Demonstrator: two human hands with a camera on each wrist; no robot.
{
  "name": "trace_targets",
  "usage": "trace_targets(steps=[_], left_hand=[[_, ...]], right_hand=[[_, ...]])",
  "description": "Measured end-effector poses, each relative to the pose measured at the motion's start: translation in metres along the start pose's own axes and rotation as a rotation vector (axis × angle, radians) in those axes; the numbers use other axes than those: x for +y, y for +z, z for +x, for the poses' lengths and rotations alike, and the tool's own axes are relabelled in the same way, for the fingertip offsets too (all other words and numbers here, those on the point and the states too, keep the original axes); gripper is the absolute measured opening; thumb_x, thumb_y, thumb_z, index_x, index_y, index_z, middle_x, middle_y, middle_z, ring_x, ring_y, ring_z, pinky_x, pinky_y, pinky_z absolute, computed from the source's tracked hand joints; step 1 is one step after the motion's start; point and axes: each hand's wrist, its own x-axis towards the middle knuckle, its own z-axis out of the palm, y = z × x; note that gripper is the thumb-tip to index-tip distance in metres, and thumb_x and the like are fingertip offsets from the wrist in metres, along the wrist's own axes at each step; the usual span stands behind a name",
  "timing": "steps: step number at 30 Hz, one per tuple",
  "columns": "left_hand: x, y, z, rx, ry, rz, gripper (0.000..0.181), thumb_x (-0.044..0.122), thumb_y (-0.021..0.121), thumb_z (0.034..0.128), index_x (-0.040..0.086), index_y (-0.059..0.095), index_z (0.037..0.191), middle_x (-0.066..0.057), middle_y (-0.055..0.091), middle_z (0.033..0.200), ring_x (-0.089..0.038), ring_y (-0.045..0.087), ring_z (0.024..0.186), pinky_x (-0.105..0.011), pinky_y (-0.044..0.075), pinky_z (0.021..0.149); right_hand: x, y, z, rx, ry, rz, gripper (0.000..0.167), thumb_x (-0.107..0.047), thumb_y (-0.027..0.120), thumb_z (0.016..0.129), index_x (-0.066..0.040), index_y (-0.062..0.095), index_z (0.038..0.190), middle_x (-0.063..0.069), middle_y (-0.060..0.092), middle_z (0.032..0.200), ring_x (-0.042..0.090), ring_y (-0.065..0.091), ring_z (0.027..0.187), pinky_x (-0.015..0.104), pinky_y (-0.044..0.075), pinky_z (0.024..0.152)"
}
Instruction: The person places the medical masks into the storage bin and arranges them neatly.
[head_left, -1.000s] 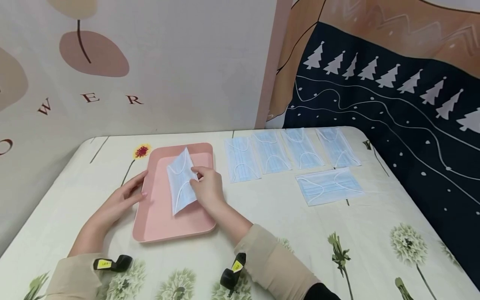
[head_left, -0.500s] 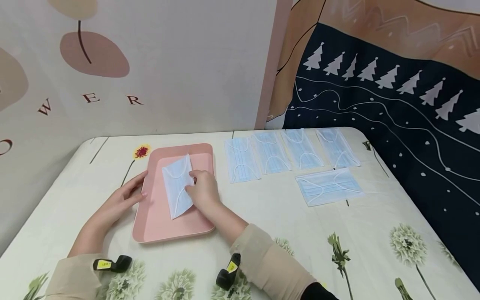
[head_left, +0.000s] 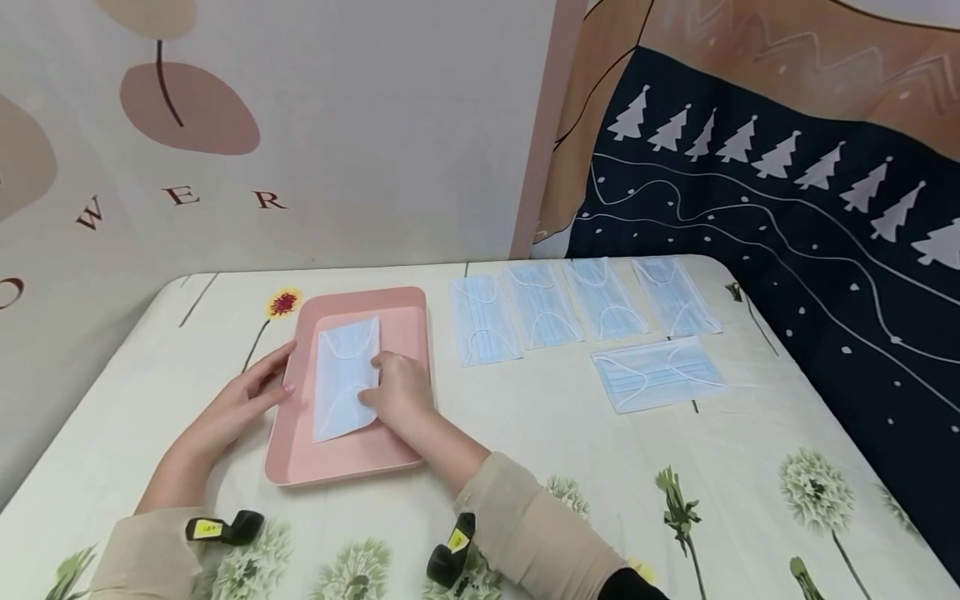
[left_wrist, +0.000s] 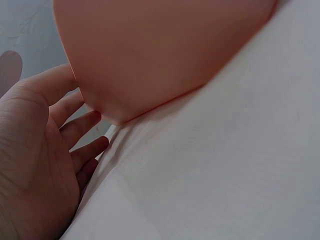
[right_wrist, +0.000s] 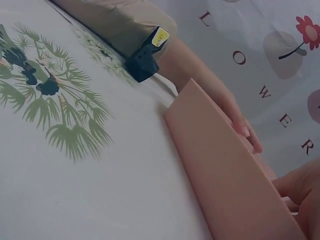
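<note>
A pale blue face mask (head_left: 341,383) with white ear loops lies inside the pink tray (head_left: 405,321). My right hand (head_left: 405,392) pinches the mask's right edge between thumb and fingers, reaching over the tray's right side. At the tray's left edge rests my left hand (head_left: 243,396), its fingers relaxed against the wall. In the left wrist view, the fingertips of the left hand (left_wrist: 45,145) touch the outside of the tray (left_wrist: 135,45). From the right wrist, the tray's side wall (right_wrist: 225,170) hides the mask.
To the right of the tray, several more face masks (head_left: 487,325) lie in a row along the back of the table. Another mask (head_left: 658,373) lies sideways in front of them. A flower-patterned cloth (head_left: 562,425) covers the table, and printed curtains (head_left: 390,133) hang behind it.
My right hand has moved down and slightly left, lowering the mask. Once tilted, the mask is now straighter and flatter in the tray. The left hand has stayed in place.
</note>
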Motion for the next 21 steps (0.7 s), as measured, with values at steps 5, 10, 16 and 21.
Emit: trace_targets(steps=[5, 10, 16, 21], left_hand=[[0.0002, 0.0003, -0.0010, 0.002, 0.001, -0.015, 0.065, 0.017, 0.056, 0.0983, 0.013, 0.022, 0.154, -0.027, 0.023, 0.151, 0.013, 0.030, 0.123, -0.002, 0.027, 0.093], [0.0005, 0.0008, -0.0006, 0.004, 0.009, -0.021, 0.065, 0.016, 0.056, 0.0983, 0.012, 0.022, 0.154, -0.026, 0.023, 0.152, 0.012, 0.029, 0.124, -0.002, 0.027, 0.094], [0.0017, 0.0010, -0.0002, 0.001, 0.006, -0.031, 0.065, 0.016, 0.056, 0.0983, 0.012, 0.022, 0.154, -0.026, 0.022, 0.152, 0.012, 0.030, 0.124, -0.003, 0.028, 0.094], [0.0026, 0.0003, -0.0009, 0.005, -0.005, -0.017, 0.065, 0.018, 0.056, 0.0983, 0.013, 0.022, 0.154, -0.026, 0.022, 0.152, 0.012, 0.030, 0.124, -0.002, 0.027, 0.094]], right_hand=[[0.0011, 0.0052, -0.0005, -0.034, 0.039, -0.043, 0.047, -0.017, 0.086, 0.072, -0.010, 0.068, 0.115, -0.001, 0.069, 0.095, 0.013, 0.062, 0.092, 0.025, 0.049, 0.084], [0.0008, 0.0064, 0.0002, -0.050, 0.046, -0.108, 0.051, -0.020, 0.087, 0.070, -0.013, 0.067, 0.117, -0.001, 0.069, 0.108, 0.017, 0.061, 0.104, 0.027, 0.048, 0.088], [0.0004, 0.0067, -0.0009, -0.063, 0.043, -0.162, 0.055, -0.023, 0.087, 0.070, -0.015, 0.064, 0.119, 0.000, 0.067, 0.109, 0.018, 0.062, 0.101, 0.027, 0.050, 0.083], [-0.0005, 0.0056, -0.0020, -0.074, 0.032, -0.173, 0.055, -0.023, 0.086, 0.071, -0.015, 0.063, 0.120, 0.000, 0.063, 0.100, 0.014, 0.060, 0.090, 0.024, 0.049, 0.079]])
